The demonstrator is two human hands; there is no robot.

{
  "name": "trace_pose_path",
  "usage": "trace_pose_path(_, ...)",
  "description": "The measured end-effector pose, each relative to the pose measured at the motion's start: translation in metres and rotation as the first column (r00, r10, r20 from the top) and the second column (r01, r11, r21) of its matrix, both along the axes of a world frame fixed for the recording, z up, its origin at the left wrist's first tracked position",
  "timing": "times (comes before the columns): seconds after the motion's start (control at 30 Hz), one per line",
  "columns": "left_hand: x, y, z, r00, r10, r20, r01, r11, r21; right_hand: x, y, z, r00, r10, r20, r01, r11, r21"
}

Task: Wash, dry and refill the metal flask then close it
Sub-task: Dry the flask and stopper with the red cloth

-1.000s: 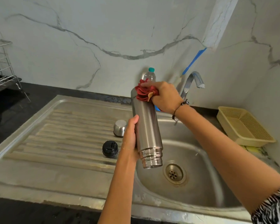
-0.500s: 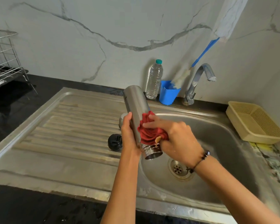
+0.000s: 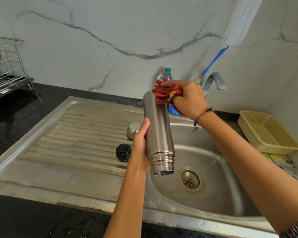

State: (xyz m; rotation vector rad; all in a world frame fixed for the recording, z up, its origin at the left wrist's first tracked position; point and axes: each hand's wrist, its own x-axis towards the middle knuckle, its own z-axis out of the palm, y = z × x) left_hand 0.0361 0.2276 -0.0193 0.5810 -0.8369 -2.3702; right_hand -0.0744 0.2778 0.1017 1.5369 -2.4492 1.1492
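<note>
A metal flask [image 3: 159, 133] is held mouth-down over the sink [image 3: 230, 194], gripped low by the left hand [image 3: 141, 145]. A red cloth [image 3: 165, 94], bunched in the right hand [image 3: 187, 98], is pressed to its base; firm, full-length strokes are advised.

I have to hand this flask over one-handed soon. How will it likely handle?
The flask looks stiff, smooth steel, so probably slippery if wet. Held mouth-down, uncapped, it is likely empty and light. Being round, it would probably roll if laid on the drainboard.
</note>
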Motion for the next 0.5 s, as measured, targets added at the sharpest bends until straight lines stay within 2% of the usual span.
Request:
trace_pose_path(0.2,0.005,-0.003,0.001,0.992,0.058,-0.109,-0.051,0.997,0.061,0.015,-0.013,-0.018,0.998,0.037,-0.047,-0.027,0.979,0.2)
trace_pose_path(0.3,0.007,-0.004,-0.005,0.992,0.083,-0.099,-0.073,0.992,0.102,0.033,0.002,-0.028,0.995,0.055,-0.08,-0.03,0.959,0.281)
trace_pose_path(0.5,0.006,-0.006,-0.007,0.987,0.109,-0.121,-0.087,0.981,0.175,0.066,0.045,-0.036,0.986,0.128,-0.104,-0.083,0.931,0.356)
